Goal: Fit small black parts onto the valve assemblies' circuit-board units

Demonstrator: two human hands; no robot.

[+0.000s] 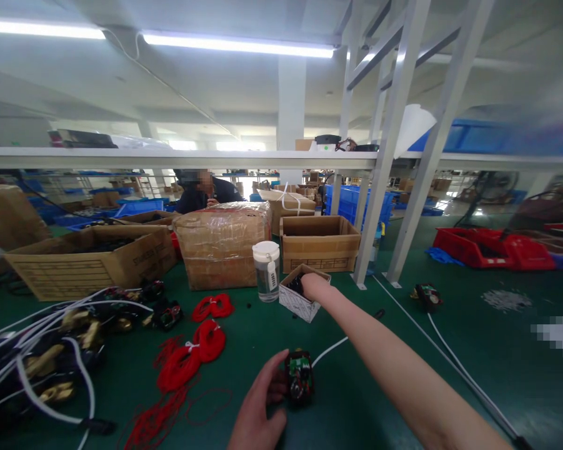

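Observation:
My left hand [261, 405] holds a small black part with a green circuit board [300, 377] against the green table, fingers wrapped round its left side. A white cable [328, 350] runs from that part to the right. My right hand [313, 285] reaches forward into a small white cardboard box [296, 302] of little black pieces; its fingers are hidden inside the box. A clear plastic jar with a white lid [267, 270] stands just left of the box.
Bundles of red wire [193, 357] lie left of my hands, and a heap of white cables with black parts [51, 350] fills the near left. Cardboard boxes [222, 242] line the back. Another person [201, 190] sits behind them. A metal frame leg [373, 206] stands at right.

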